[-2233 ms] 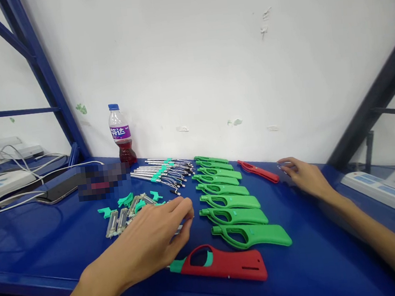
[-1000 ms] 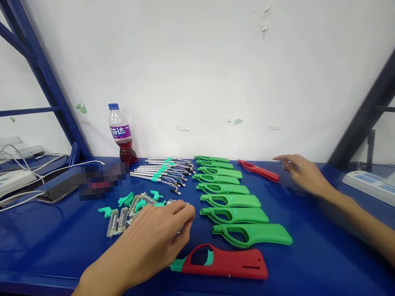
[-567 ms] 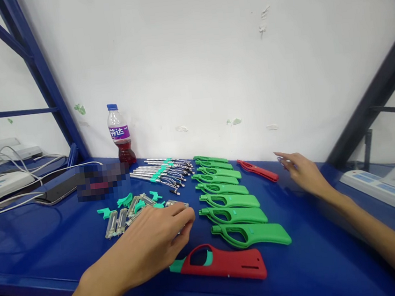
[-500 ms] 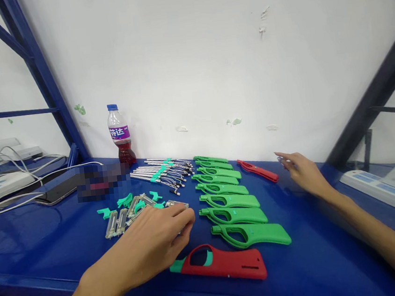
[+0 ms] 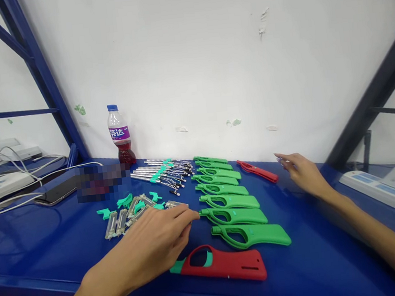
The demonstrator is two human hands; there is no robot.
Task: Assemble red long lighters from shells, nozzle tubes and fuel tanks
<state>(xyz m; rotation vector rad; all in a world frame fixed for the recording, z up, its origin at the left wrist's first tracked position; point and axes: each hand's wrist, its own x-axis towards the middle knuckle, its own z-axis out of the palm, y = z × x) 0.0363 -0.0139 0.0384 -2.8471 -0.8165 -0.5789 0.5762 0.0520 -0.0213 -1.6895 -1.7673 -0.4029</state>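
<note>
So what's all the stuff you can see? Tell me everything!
Green handle shells: eight, green, middle
Big red handle: one, red and teal, front
Small red shell: one, red, back right
Rods with wires: many, silver, back
Clear parts: several, clear, left of middle
Plastic bits: several, teal, among them
Bottle: one, purple label, back left
Phone: one, dark, left
Cables: several, white, left
Power strips: two, white, left and right
Blurred patch: can't tell, left
Table: one, blue, underneath
Frame: blue, both sides
Wall: white, behind
Left hand: one, by the clear parts
Right hand: one, by the small red shell
</note>
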